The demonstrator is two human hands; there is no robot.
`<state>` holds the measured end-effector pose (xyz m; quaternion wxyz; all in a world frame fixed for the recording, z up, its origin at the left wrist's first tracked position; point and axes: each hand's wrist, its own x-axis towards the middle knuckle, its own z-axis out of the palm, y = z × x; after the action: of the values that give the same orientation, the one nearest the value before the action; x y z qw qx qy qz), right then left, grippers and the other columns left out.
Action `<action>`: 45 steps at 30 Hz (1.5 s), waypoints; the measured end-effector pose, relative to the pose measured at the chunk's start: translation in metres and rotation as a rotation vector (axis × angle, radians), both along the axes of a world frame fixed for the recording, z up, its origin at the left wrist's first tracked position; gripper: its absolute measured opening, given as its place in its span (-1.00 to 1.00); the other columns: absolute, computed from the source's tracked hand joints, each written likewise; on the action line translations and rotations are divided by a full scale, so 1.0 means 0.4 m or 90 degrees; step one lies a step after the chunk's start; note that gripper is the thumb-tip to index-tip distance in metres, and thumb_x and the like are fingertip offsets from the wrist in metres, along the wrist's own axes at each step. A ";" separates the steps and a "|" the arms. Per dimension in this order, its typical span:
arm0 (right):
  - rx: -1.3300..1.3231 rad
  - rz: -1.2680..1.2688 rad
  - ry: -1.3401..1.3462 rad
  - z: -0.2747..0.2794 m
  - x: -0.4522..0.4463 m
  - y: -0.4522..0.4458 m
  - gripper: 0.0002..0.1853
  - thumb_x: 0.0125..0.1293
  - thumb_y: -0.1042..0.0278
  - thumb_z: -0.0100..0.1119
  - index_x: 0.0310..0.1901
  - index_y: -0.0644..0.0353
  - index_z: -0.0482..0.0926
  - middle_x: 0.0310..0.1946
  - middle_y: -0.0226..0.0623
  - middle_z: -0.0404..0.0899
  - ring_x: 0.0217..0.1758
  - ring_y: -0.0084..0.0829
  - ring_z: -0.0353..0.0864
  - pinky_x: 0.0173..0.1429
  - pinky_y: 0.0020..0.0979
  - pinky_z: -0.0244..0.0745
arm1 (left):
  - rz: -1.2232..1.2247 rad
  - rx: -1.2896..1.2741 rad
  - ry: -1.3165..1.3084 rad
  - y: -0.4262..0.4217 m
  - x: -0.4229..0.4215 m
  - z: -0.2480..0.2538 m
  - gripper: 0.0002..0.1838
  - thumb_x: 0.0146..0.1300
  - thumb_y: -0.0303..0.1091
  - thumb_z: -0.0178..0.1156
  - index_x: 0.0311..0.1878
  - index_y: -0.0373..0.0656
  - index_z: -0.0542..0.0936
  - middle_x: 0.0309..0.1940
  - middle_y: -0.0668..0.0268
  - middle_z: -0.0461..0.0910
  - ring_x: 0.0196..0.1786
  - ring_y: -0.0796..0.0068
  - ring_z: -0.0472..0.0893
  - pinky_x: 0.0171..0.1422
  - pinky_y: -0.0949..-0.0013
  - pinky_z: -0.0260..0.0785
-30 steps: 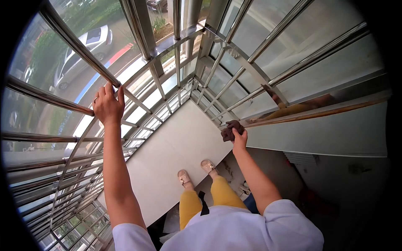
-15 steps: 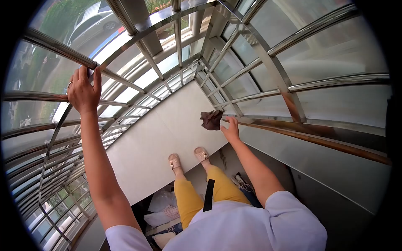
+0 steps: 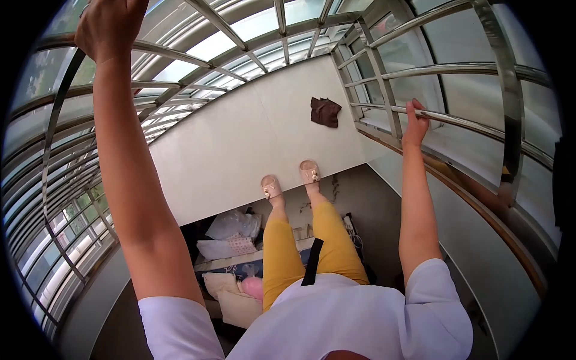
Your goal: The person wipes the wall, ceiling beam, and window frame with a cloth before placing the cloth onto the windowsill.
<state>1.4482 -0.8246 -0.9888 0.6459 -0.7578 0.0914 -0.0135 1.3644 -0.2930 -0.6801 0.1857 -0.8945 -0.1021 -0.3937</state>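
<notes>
High at the left, my left hand (image 3: 114,30) is closed round a metal bar (image 3: 174,54) of the window grille; its fingertips are partly cut off by the frame's top edge. My right hand (image 3: 415,125) grips a horizontal metal rail (image 3: 462,123) on the right side, fingers wrapped over it. A crumpled dark brown cloth (image 3: 325,112) lies on the white ledge (image 3: 240,132), apart from both hands. My feet in beige sandals (image 3: 309,172) stand at the near edge of that ledge.
Below the ledge edge, a lower space holds plastic bags (image 3: 235,225), a white cloth-like bundle (image 3: 231,300) and a pink round item (image 3: 252,287). Metal bars enclose the left and far sides. A brown wooden strip (image 3: 474,201) runs along the right wall.
My right hand has left the spot beside the brown cloth and taken hold of the rail. The cloth now lies farther from it. My view has shifted; my left hand stays on the grille.
</notes>
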 end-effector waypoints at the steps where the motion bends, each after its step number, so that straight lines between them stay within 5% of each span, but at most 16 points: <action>1: 0.090 -0.018 0.013 0.007 0.016 0.004 -0.74 0.21 0.40 0.38 -0.13 0.28 0.55 -0.02 -0.19 0.62 0.17 -0.28 0.54 0.35 -0.31 0.32 | 0.021 -0.039 -0.004 -0.020 0.002 0.005 -0.57 0.35 0.11 0.06 -0.12 -0.08 0.63 -0.35 0.13 0.67 -0.27 0.06 0.64 -0.21 0.09 0.43; 2: 0.092 -0.014 0.018 0.013 0.025 0.007 -0.74 0.21 0.40 0.38 -0.13 0.28 0.55 -0.02 -0.19 0.62 0.17 -0.28 0.54 0.35 -0.31 0.32 | 0.042 -0.076 -0.009 -0.023 0.001 0.004 -0.53 0.33 0.16 0.05 -0.10 -0.06 0.65 -0.36 0.10 0.65 -0.23 -0.04 0.63 -0.15 0.02 0.42; 4: 0.196 0.006 0.055 0.020 0.034 0.008 -0.86 0.27 0.43 0.28 -0.40 0.20 0.51 -0.33 -0.28 0.62 -0.06 -0.31 0.61 0.29 -0.33 0.37 | 0.036 -0.095 -0.040 -0.022 0.004 0.001 -0.54 0.33 0.16 0.05 -0.11 -0.05 0.66 -0.33 0.11 0.67 -0.19 -0.05 0.64 -0.12 0.06 0.44; 7: 0.175 0.077 0.041 -0.005 0.054 -0.032 -0.80 0.30 0.41 0.21 -0.46 0.16 0.44 -0.49 -0.35 0.49 -0.22 -0.36 0.57 0.24 -0.32 0.41 | 0.044 -0.134 0.008 -0.029 -0.012 0.019 -0.51 0.33 0.18 0.05 -0.09 -0.03 0.69 -0.24 0.13 0.70 -0.11 -0.01 0.65 -0.02 0.17 0.44; 21: 0.105 0.120 -0.070 -0.038 0.104 -0.074 -0.71 0.36 0.34 0.09 -0.54 0.11 0.33 -0.57 -0.41 0.28 -0.36 -0.43 0.38 0.27 -0.05 0.46 | -0.047 0.024 -0.138 0.024 -0.122 -0.241 -0.71 0.28 -0.10 0.22 0.02 0.10 0.69 0.02 0.31 0.61 0.12 0.26 0.55 0.19 0.24 0.28; 24: 0.093 0.130 -0.072 -0.036 0.109 -0.088 -0.70 0.39 0.30 0.05 -0.53 0.13 0.34 -0.56 -0.40 0.27 -0.33 -0.44 0.37 0.30 -0.04 0.45 | -0.121 0.029 -0.169 -0.007 -0.210 -0.430 -0.73 0.27 -0.17 0.26 0.03 0.13 0.69 0.08 0.35 0.59 0.16 0.30 0.52 0.23 0.25 0.25; 27: 0.097 0.134 -0.066 -0.027 0.119 -0.105 -0.68 0.41 0.27 0.02 -0.53 0.12 0.34 -0.55 -0.40 0.28 -0.33 -0.44 0.38 0.42 -0.05 0.33 | -0.137 -0.098 -0.055 -0.050 -0.373 -0.771 -0.73 0.26 -0.24 0.29 0.04 0.16 0.69 0.13 0.39 0.56 0.20 0.35 0.49 0.26 0.27 0.21; 29: 0.096 0.123 -0.074 -0.014 0.120 -0.110 -0.68 0.42 0.27 0.00 -0.53 0.11 0.33 -0.55 -0.40 0.28 -0.33 -0.43 0.38 0.43 -0.05 0.32 | 0.011 -0.514 0.183 -0.110 -0.613 -1.106 -0.54 0.15 -0.45 0.32 0.17 0.06 0.62 0.28 0.26 0.43 0.33 0.22 0.37 0.38 0.14 0.21; 32: 0.079 0.116 -0.084 -0.001 0.129 -0.114 -0.67 0.44 0.28 -0.02 -0.54 0.10 0.31 -0.56 -0.42 0.29 -0.30 -0.40 0.39 0.45 -0.06 0.28 | 0.377 -0.830 0.430 -0.207 -1.044 -1.525 -0.19 0.13 -0.29 0.40 0.43 -0.20 0.26 0.37 -0.05 0.22 0.41 -0.13 0.20 0.44 -0.05 0.16; 34: 0.056 0.121 -0.090 0.014 0.153 -0.152 -0.67 0.44 0.30 -0.03 -0.54 0.09 0.30 -0.56 -0.42 0.30 -0.27 -0.39 0.40 0.47 -0.07 0.26 | 0.603 -0.850 0.579 -0.268 -1.206 -1.630 -0.01 0.07 -0.09 0.46 0.45 -0.31 0.16 0.39 -0.13 0.18 0.42 -0.18 0.17 0.46 -0.06 0.14; 37: 0.124 0.165 -0.025 0.040 0.228 -0.249 -0.66 0.45 0.34 -0.04 -0.55 0.12 0.30 -0.57 -0.39 0.28 -0.20 -0.32 0.43 0.45 -0.08 0.26 | 0.769 -0.967 0.565 -0.298 -1.337 -1.770 0.17 -0.02 0.13 0.48 0.45 -0.42 0.07 0.42 -0.21 0.11 0.45 -0.23 0.13 0.48 -0.07 0.13; 40: 0.087 0.213 -0.048 0.074 0.278 -0.307 -0.66 0.45 0.38 -0.08 -0.56 0.12 0.30 -0.57 -0.37 0.31 -0.20 -0.29 0.42 0.39 -0.12 0.27 | 0.768 -0.894 0.470 -0.293 -1.366 -1.855 0.31 -0.09 0.29 0.46 0.46 -0.47 0.02 0.46 -0.23 0.04 0.48 -0.26 0.08 0.50 -0.09 0.11; 43: 0.072 0.197 -0.044 0.129 0.379 -0.423 -0.65 0.45 0.40 -0.13 -0.57 0.12 0.26 -0.60 -0.36 0.27 -0.14 -0.20 0.45 0.35 -0.13 0.25 | 0.809 -0.940 0.412 -0.251 -1.303 -1.855 0.55 -0.24 0.44 0.47 0.52 -0.40 -0.23 0.52 -0.27 -0.23 0.56 -0.29 -0.17 0.48 -0.28 0.03; 45: 0.174 0.382 0.112 0.175 0.476 -0.527 -0.75 0.47 0.38 -0.16 -0.30 0.31 0.48 -0.35 -0.22 0.53 0.16 -0.10 0.46 0.47 -0.14 0.15 | 0.857 -1.013 0.445 -0.238 -1.262 -1.868 0.62 -0.27 0.48 0.47 0.53 -0.37 -0.34 0.53 -0.30 -0.34 0.58 -0.32 -0.28 0.46 -0.37 0.00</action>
<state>1.6387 -1.0356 -0.9188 0.7065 -0.6553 -0.0792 0.2553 0.8596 -0.3884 -1.4272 -0.2490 -0.5820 -0.7354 0.2417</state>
